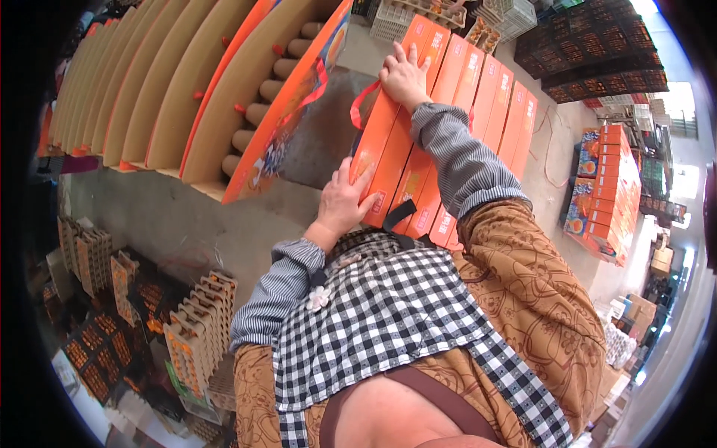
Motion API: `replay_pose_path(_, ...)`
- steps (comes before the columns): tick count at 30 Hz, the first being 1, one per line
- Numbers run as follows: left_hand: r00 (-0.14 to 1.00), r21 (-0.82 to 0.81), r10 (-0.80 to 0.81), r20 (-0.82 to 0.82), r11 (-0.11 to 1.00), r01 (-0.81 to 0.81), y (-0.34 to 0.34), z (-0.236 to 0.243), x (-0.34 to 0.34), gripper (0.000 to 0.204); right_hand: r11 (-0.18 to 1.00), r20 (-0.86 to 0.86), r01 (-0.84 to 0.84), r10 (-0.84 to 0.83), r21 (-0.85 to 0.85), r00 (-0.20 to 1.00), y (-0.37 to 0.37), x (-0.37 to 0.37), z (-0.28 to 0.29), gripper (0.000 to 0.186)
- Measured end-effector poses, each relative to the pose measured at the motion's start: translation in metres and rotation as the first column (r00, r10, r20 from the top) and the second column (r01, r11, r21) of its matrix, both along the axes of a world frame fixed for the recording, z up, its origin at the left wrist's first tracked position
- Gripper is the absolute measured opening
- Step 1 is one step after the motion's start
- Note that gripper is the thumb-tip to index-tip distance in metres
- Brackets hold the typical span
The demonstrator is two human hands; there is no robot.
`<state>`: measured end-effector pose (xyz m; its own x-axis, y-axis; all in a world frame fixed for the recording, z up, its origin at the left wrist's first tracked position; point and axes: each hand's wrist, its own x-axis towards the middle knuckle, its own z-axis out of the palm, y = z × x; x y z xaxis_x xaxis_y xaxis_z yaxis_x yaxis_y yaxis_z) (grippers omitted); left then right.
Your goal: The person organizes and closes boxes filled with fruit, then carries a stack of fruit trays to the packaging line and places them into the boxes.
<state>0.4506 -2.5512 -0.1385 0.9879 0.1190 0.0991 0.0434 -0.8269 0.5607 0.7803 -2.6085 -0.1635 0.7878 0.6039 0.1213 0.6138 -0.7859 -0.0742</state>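
A row of closed orange boxes [489, 97] stands upright side by side in front of me, with a red ribbon loop at the leftmost one. My left hand [345, 196] grips that box near its closer end, fingers along its outer edge. My right hand [405, 78] holds the same box near the far end, fingers spread over its edge. A dark strap [399, 216] lies across the nearer ends. To the left, an opened orange carton [258, 160] shows rounded brown cardboard forms and red ribbons, beside a long row of upright cardboard panels [164, 104].
Egg trays [194, 336] and black crates [97, 351] are stacked at lower left. More orange boxes [609, 187] stand on the floor at right. Black crates [586, 52] and white crates [508, 19] are at the back, near a person's fingers at the top edge.
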Motion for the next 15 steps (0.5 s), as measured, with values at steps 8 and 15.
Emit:
replay_pose_path(8,1.000,-0.079,-0.029,0.007,0.996,0.029,0.008,0.014,-0.016,0.062,0.996,0.033,-0.045,0.043,0.081,0.999,0.001,-0.012,0.014,0.030)
replay_pose_path(15,0.640,-0.103,0.683,0.351,0.708,-0.699,0.112,0.065,-0.155,0.059,0.983,0.032,-0.093,0.089,0.159,0.995,0.008,-0.020,0.003,0.043)
